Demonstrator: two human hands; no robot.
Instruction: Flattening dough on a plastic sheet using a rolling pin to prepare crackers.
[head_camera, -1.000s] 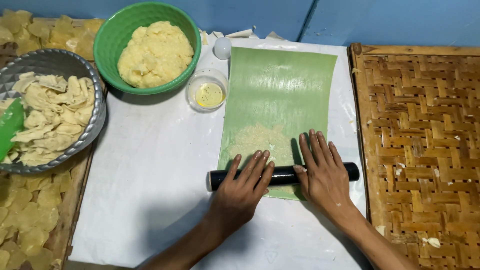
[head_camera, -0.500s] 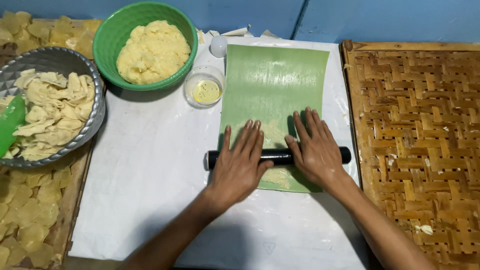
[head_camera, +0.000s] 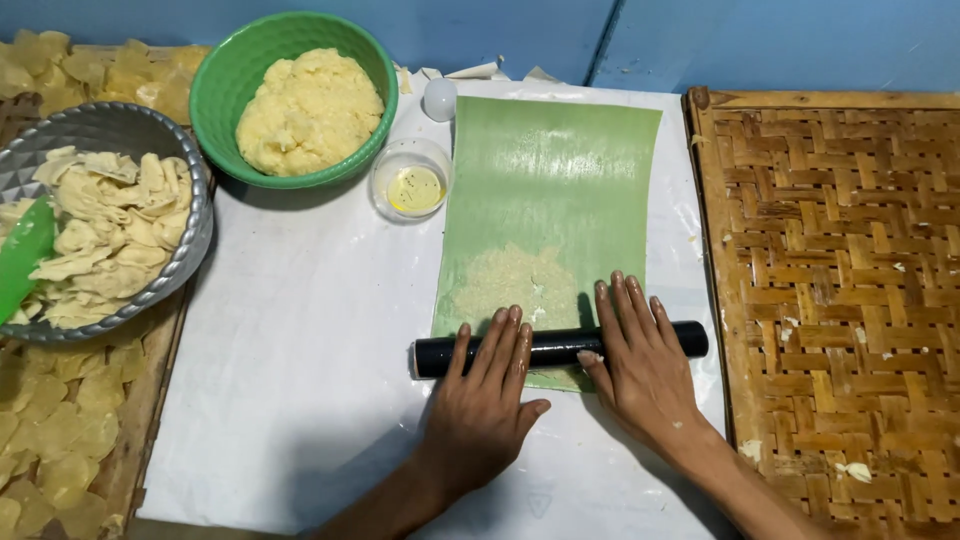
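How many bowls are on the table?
3: a green bowl of yellow dough at the back left, a silver bowl of dough scraps at the left edge, and a small clear bowl beside the green sheet.

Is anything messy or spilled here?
A little. Small bits of dough lie scattered on the woven tray at the right, away from the green sheet. Nothing is tipped over: the green bowl and the small glass dish stand upright.

Blue wall (head_camera: 700, 40), white-covered table (head_camera: 300, 350)
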